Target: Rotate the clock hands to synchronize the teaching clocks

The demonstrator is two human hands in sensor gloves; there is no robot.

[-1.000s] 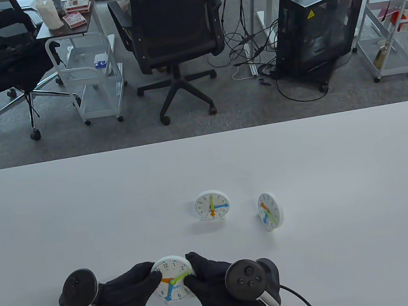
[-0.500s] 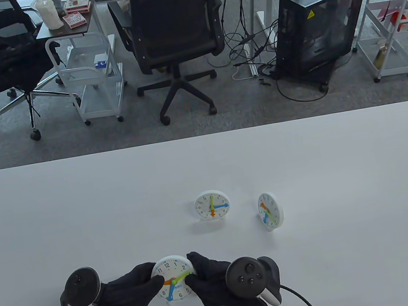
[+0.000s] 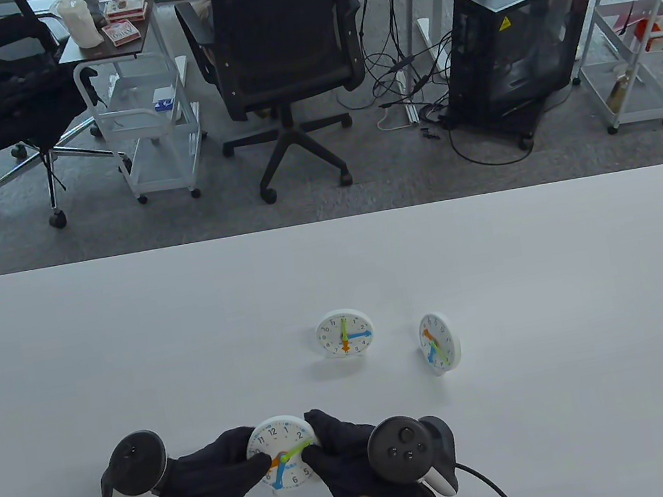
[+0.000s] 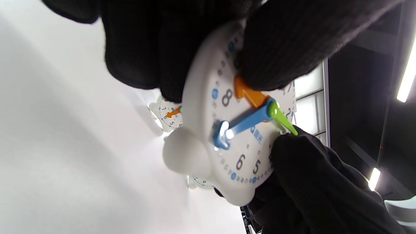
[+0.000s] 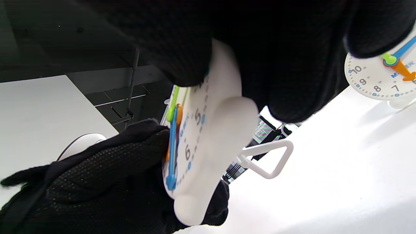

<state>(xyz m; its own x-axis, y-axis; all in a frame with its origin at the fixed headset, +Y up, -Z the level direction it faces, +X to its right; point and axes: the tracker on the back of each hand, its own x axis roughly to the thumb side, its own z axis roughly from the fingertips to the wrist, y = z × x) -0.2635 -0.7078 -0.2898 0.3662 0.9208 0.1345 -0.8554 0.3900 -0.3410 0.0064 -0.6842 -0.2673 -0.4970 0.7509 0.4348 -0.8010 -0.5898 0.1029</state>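
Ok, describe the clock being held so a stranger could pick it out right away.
On the white table, look to the near edge, where the left hand and right hand meet. The clock sits between them. The other two clocks stand untouched farther back.

The near clock [image 3: 282,451] was white with black numerals, blue minute dots, and orange, blue and green hands. Both far clocks [image 3: 344,333] [image 3: 439,343] matched it. The gloves [image 3: 208,478] [image 3: 349,457] were black, the table [image 3: 129,335] white.
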